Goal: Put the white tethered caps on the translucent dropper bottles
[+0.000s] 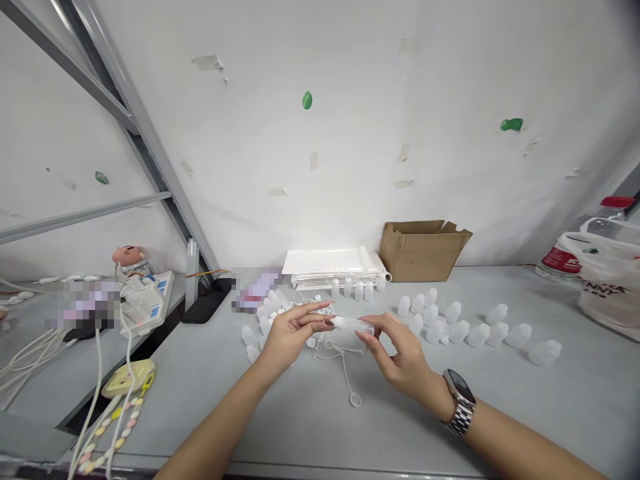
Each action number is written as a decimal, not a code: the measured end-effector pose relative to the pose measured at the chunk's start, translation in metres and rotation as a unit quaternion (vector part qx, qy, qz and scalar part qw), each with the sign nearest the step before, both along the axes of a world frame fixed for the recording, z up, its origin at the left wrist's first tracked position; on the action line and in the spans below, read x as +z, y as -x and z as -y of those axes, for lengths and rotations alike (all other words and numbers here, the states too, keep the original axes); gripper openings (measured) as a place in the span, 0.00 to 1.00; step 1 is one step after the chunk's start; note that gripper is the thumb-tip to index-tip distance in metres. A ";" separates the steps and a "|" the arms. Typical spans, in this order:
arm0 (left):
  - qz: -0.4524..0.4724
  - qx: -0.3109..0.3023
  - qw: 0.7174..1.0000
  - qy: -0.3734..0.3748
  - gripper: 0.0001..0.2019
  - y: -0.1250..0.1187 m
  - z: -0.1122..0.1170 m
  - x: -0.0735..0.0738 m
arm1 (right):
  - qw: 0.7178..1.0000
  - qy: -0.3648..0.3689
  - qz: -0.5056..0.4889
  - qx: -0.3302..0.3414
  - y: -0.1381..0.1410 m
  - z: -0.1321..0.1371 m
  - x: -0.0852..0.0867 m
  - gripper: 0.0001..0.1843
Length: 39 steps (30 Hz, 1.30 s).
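Between my hands lies a small frosted plastic bottle (350, 325), held sideways above the table. My right hand (403, 353), with a watch on its wrist, pinches the wide end. The fingertips of my left hand (289, 332) close on the narrow end; whatever small part they cover there is hidden. Just below, a thin white plastic strap with a ring end (349, 380) rests on the table among similar straps. Behind my left hand is a pile of frosted bottles (270, 307). To the right of my right hand, several more bottles (459, 331) stand or lie in loose rows.
A stack of white sheets (327, 260) and an open cardboard box (420, 250) sit against the wall. At far right are a plastic bag (607, 287) and a large bottle (557, 262). A power strip (145, 303), cables and a beaded strap (120, 440) occupy the left.
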<state>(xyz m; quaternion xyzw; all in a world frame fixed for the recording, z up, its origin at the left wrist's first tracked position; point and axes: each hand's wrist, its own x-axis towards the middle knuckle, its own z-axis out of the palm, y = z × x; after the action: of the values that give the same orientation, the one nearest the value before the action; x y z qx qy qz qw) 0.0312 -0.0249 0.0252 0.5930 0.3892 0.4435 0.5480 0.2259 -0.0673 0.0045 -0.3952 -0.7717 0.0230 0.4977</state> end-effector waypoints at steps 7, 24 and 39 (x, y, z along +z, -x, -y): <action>0.044 0.003 0.999 0.032 0.11 0.001 -0.004 0.002 | 1.000 -0.012 -0.020 -0.016 0.000 0.000 0.000 0.08; 0.090 -0.036 0.972 0.213 0.14 0.001 -0.008 -0.005 | 0.998 -0.017 0.057 -0.003 0.005 -0.002 -0.003 0.08; 0.073 -0.018 0.978 0.196 0.15 0.000 -0.008 -0.006 | 0.996 -0.047 0.069 -0.011 0.006 -0.003 -0.004 0.08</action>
<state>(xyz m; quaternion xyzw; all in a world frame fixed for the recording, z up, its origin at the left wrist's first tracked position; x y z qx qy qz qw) 0.0314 -0.0165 0.0190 0.4470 0.4167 0.3903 0.6886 0.2200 -0.0644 0.0003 -0.3804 -0.8000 -0.0465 0.4617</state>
